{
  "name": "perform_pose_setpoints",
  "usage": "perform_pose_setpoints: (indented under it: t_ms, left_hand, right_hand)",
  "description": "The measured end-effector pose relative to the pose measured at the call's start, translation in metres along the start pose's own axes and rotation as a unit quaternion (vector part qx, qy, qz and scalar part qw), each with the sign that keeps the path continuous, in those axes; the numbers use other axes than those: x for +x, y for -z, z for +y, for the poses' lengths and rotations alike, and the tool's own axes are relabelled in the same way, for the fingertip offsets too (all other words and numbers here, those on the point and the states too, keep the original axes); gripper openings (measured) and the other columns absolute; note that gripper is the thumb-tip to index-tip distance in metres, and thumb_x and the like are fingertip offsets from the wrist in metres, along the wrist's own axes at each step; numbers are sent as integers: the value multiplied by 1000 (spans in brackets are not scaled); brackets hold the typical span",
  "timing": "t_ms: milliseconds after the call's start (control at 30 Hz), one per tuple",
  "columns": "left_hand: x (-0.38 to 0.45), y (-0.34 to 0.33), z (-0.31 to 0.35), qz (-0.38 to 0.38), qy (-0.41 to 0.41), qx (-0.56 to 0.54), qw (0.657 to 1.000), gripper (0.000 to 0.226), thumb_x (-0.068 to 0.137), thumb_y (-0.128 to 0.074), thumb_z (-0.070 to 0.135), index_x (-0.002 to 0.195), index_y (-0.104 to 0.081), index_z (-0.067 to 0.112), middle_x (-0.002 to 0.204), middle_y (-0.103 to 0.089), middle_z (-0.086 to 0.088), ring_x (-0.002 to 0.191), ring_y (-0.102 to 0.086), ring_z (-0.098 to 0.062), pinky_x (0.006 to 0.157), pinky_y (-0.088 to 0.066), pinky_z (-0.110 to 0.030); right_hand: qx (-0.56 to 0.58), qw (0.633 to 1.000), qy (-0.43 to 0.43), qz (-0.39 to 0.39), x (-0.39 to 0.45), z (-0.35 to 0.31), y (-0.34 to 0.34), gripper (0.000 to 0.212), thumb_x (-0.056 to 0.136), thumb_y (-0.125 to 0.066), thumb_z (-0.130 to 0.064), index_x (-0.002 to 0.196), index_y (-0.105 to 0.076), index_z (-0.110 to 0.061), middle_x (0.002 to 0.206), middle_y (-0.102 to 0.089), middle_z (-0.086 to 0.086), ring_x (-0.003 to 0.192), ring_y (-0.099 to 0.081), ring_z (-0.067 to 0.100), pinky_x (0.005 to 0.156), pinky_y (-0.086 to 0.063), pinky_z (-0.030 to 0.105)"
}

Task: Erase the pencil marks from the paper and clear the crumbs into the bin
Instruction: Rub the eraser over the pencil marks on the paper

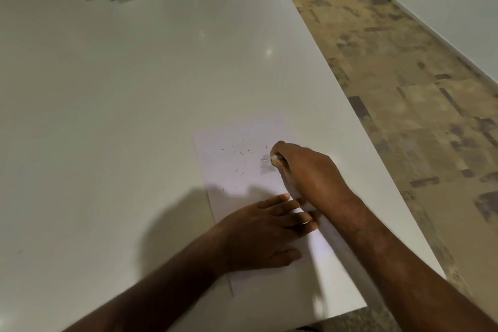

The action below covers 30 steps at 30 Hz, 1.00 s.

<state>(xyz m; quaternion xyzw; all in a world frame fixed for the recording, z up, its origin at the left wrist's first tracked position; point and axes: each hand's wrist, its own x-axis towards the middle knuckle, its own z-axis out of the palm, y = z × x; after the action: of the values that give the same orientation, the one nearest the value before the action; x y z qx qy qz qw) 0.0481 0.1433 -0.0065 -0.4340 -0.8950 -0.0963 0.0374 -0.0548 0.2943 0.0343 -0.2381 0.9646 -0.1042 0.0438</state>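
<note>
Our left hand (258, 234) presses flat on the paper's (237, 170) near part while our right hand (301, 167) pinches an eraser (275, 158) against the marks (267, 164), crumbs (241, 153) lying left.

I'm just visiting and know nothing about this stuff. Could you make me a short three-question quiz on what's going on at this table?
1. True or false: the left hand lies flat on the paper, fingers straight.
2. What does the right hand pinch at its fingertips? A) a pencil B) an eraser C) a brush
3. Fill in: the small dark eraser crumbs lie scattered on the ____.

Key
1. True.
2. B; its pale tip sits against the grey pencil marks, some of which remain.
3. Paper, left of the marks. No bin shows in this view.
</note>
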Motion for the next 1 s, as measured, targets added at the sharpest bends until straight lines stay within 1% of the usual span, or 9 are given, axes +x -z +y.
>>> perform_pose_setpoints:
  t_ms: [100,300,433,533,633,733,833,933,1000]
  left_hand:
    - [0,0,1,2,7,-11,1000,57,108,-38,48,157,-40,17,155,-46,2,147,-37,-21,125,-21,-40]
    - [-1,2,1,-7,0,-17,1000,58,107,-42,50,155,-43,18,159,-43,0,153,-29,-22,127,-18,-42]
    - [0,3,1,12,1,-27,1000,56,106,-46,48,153,-47,16,153,-48,0,145,-39,-22,125,-23,-41]
    - [1,2,1,12,10,-32,999,55,106,-46,47,153,-47,17,148,-51,1,140,-43,-22,124,-25,-40]
    - [-1,2,0,14,7,-28,999,56,106,-46,48,152,-48,18,150,-50,1,143,-41,-22,125,-23,-41]
    - [0,4,1,20,1,-23,1000,55,106,-48,48,151,-49,17,153,-49,-1,147,-38,-21,125,-23,-41]
    - [1,2,2,23,7,-27,999,55,106,-47,48,152,-49,18,151,-51,1,145,-41,-21,125,-24,-41]
    - [1,3,2,22,7,-24,999,54,105,-47,48,151,-50,19,144,-54,2,142,-42,-21,126,-23,-40]
    - [1,5,1,22,2,-14,1000,54,105,-46,49,151,-50,20,147,-54,3,144,-40,-20,127,-19,-39]
  right_hand:
    - [9,999,12,-45,-12,3,2,10,109,-43,-35,102,-50,-34,84,-60,-9,63,-51,8,55,-34,25]
    - [8,999,26,28,6,1,-4,13,111,-45,-42,109,-55,-34,92,-64,-13,69,-55,11,61,-37,25]
    - [-8,1000,22,-6,-2,2,-3,10,110,-44,-39,105,-51,-34,85,-60,-11,64,-52,10,54,-28,19]
    - [-6,1000,16,-10,-16,5,-3,10,110,-43,-40,103,-48,-36,81,-59,-9,63,-53,9,55,-39,24]
    - [0,1000,17,18,-8,2,-7,10,111,-42,-42,106,-48,-37,88,-62,-12,69,-55,13,64,-51,34]
    - [-8,999,13,29,3,-1,-7,10,112,-43,-40,109,-51,-35,92,-63,-12,71,-55,13,62,-45,29]
    - [-24,1000,4,-2,-7,3,-4,6,110,-47,-38,110,-52,-35,91,-63,-11,69,-54,11,57,-33,19]
    - [-2,1000,-5,-13,-25,7,-2,7,109,-44,-36,103,-48,-35,84,-60,-9,68,-56,13,62,-50,30]
    - [2,1000,-7,8,-22,6,-2,9,110,-43,-36,102,-49,-34,84,-61,-9,69,-56,13,65,-53,34]
